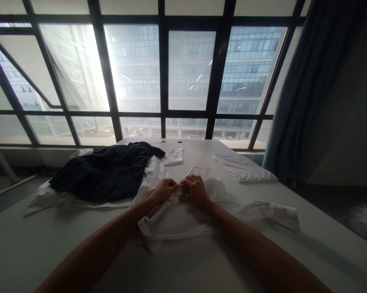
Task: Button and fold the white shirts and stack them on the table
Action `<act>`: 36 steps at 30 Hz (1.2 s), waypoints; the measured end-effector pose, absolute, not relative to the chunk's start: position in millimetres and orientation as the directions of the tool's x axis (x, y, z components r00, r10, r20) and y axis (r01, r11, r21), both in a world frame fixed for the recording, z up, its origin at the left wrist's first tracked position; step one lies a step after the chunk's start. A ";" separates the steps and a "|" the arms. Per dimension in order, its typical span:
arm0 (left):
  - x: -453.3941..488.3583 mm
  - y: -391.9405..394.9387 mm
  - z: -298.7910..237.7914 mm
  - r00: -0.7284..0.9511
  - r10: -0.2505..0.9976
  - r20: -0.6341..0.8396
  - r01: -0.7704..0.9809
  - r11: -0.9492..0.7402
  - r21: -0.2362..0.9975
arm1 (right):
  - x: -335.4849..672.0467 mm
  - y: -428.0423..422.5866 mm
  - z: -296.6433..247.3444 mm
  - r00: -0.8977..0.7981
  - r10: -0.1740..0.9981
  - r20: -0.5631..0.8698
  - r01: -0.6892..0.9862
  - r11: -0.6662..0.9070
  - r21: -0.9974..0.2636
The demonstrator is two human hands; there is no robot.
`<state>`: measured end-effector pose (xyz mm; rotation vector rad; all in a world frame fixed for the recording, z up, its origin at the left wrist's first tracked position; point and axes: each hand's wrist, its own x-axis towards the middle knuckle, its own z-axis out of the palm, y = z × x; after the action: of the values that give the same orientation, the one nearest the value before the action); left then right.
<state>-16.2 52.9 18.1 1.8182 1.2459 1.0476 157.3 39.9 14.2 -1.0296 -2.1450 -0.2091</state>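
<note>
A white shirt (183,221) lies crumpled on the table in front of me, one sleeve (271,213) stretched out to the right. My left hand (166,189) is closed in a pinch on the shirt near its collar. Right beside it, my right hand (194,189) has its fingers curled on the same part of the shirt, the fingertips almost meeting those of my left hand. The exact bit of cloth between the fingers is too small and dim to make out.
To the left, a dark navy garment (107,173) lies heaped over white cloth (43,199). A small folded white cloth (173,156) lies farther back on the white table (293,260). Folded white clothing (246,168) rests at the right edge. Windows and a blue curtain (296,93) stand behind.
</note>
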 end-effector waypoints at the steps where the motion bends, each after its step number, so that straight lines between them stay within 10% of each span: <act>1: -14.8 52.0 17.1 0.188 0.946 0.266 0.413 -0.322 0.852 | 157.3 40.1 13.6 -0.421 0.609 0.673 0.734 0.664 -0.141; 12: -5.2 42.3 14.5 -0.055 0.914 0.402 0.551 -0.307 0.776 | 146.9 35.4 7.4 -0.404 0.586 0.702 0.698 0.693 -0.177; 23: -16.1 42.0 33.2 0.331 0.782 0.528 0.626 -0.601 0.497 | 154.9 35.6 14.4 -0.432 0.598 0.675 0.733 0.669 -0.124; 36: -21.8 50.1 40.9 0.243 0.965 0.094 0.334 -0.175 0.926 | 162.8 38.4 20.0 -0.647 0.396 0.651 0.635 0.753 0.173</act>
<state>-21.8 50.1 40.9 1.6742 1.2203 0.9433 162.8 38.4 20.0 -0.7716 -2.3481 -0.5223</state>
